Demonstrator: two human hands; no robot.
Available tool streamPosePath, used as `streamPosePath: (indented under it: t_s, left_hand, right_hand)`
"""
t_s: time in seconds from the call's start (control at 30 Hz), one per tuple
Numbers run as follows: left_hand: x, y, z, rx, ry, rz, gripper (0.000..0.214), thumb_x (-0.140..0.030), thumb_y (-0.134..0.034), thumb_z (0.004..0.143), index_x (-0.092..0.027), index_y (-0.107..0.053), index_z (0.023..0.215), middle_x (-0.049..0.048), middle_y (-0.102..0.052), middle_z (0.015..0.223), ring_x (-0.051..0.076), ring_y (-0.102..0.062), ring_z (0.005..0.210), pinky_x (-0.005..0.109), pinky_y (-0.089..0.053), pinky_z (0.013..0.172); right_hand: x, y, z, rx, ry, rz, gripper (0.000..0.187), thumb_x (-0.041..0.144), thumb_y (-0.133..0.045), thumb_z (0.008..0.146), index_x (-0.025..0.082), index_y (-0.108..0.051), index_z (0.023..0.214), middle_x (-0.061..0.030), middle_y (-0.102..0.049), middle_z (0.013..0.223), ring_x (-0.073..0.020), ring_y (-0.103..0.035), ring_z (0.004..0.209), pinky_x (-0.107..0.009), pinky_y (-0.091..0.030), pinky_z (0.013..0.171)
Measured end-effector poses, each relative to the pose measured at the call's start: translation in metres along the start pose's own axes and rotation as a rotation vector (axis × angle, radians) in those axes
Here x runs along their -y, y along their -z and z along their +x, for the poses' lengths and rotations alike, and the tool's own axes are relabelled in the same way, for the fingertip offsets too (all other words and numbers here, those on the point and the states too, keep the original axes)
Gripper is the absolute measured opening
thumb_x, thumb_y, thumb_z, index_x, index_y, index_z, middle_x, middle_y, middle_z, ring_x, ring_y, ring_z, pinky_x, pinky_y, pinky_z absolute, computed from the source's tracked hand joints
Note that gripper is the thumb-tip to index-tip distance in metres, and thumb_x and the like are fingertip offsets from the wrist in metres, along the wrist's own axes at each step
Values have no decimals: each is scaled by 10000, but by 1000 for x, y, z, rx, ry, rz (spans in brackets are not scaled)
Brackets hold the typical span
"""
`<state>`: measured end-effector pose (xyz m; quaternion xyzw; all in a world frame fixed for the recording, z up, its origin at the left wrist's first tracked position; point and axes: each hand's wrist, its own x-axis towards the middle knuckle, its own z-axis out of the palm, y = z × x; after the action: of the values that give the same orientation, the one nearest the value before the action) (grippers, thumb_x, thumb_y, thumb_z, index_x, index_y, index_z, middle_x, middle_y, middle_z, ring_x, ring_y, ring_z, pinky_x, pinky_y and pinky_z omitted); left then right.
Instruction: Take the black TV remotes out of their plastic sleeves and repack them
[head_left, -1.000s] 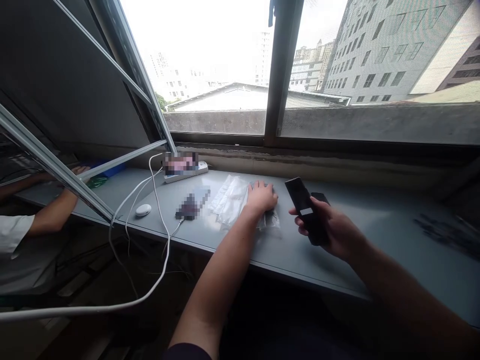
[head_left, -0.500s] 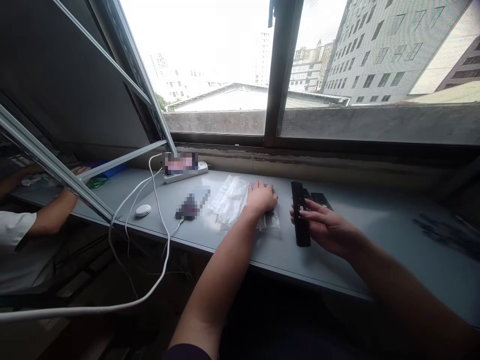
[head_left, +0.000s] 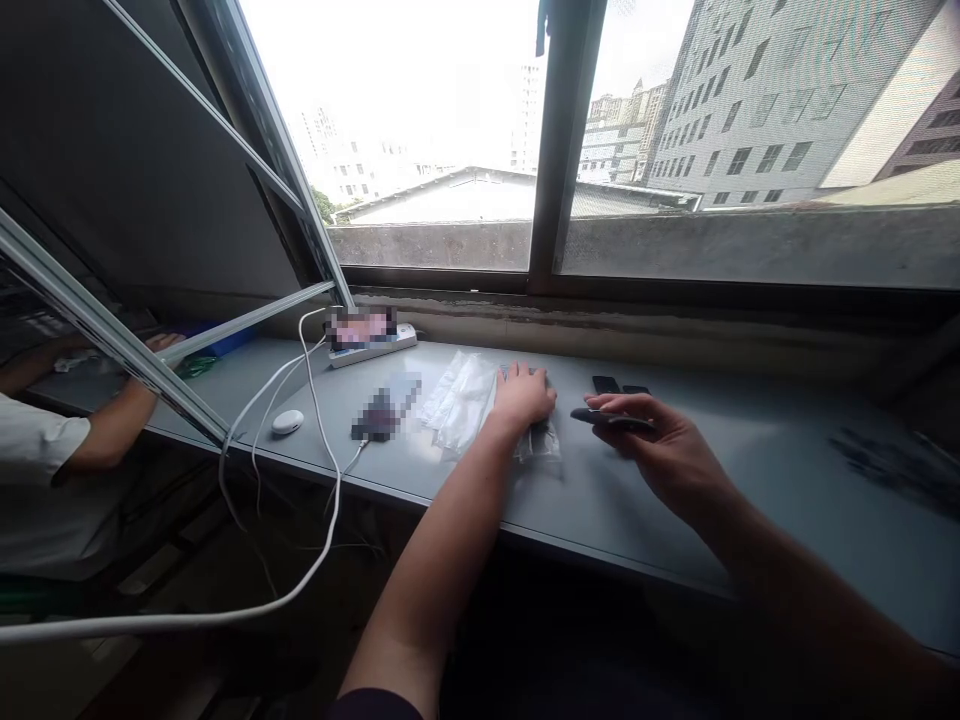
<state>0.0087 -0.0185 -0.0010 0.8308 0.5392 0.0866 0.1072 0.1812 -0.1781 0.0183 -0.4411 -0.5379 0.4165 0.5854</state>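
Note:
My right hand (head_left: 660, 440) is closed on a black remote control (head_left: 613, 419), held above the table so that its narrow side faces me. Behind it, two more black remotes (head_left: 606, 385) lie on the table, partly covered by my fingers. My left hand (head_left: 525, 393) rests flat, fingers apart, on a dark item among clear plastic bags (head_left: 538, 443); most of that item is under the palm. Just left of this hand lies a stack of clear plastic bags (head_left: 461, 405).
A phone (head_left: 386, 405) on a charging cable and a round white case (head_left: 286, 422) lie at left. Behind them is a white power strip (head_left: 373, 346). White cables (head_left: 335, 500) loop over the front edge. Beyond a metal frame (head_left: 247, 320) are another person's arms (head_left: 112, 430).
My right hand has turned the remote from upright, front showing, to lying sideways and edge-on. My left hand stays on the bags.

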Motion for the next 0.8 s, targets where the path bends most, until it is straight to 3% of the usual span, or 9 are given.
streamPosePath:
  t_s: [0.2,0.4,0.5,0.6,0.7,0.8]
  left_hand:
    - [0,-1,1,0,0,-10,564,-381,-426,1105,-174,-573,1608,214,-390,1816,384,-268,1728,638,-152,1398]
    - [1,-1,0,-21,-9,-11,551,-367,-436,1102,-168,-594,1591,223,-415,1798,393,-288,1717,651,-167,1394]
    - [1,-2,-1,-27,-16,-15,541,-361,-441,1100,-165,-611,1575,229,-436,1782,400,-300,1711,664,-177,1389]
    - [0,-2,0,-53,-19,-36,505,-350,-472,1093,-172,-647,1532,219,-449,1776,408,-321,1701,674,-199,1384]
    - [-2,2,4,-151,-76,-139,454,-310,-457,1105,-171,-700,1464,197,-503,1746,373,-407,1659,585,-310,1370]
    - [-3,8,7,-238,-201,-331,440,-240,-427,1115,-168,-715,1440,162,-688,1564,275,-615,1481,404,-459,1276]
  right_hand:
    - [-1,2,1,35,120,-21,279,441,-1055,778,323,-874,955,-82,-837,1345,-385,-616,1520,-531,-567,1188]
    - [-1,0,0,-20,-17,-17,382,519,-1015,827,327,-899,1137,-72,-850,1283,-339,-751,1292,-490,-600,1140]
    - [1,-1,-1,-84,-130,31,463,570,-978,861,300,-859,1217,-65,-843,1157,-291,-799,1097,-428,-680,971]
    - [4,-4,-2,-68,-266,91,569,610,-920,908,264,-782,1338,-80,-817,1121,-243,-789,831,-383,-700,686]
    - [5,-6,-2,0,-338,102,657,574,-880,954,255,-686,1494,-106,-807,1174,-217,-758,739,-321,-627,524]
    - [2,-6,-2,62,-374,99,685,502,-839,1006,291,-594,1610,-103,-800,1218,-206,-756,763,-297,-615,534]
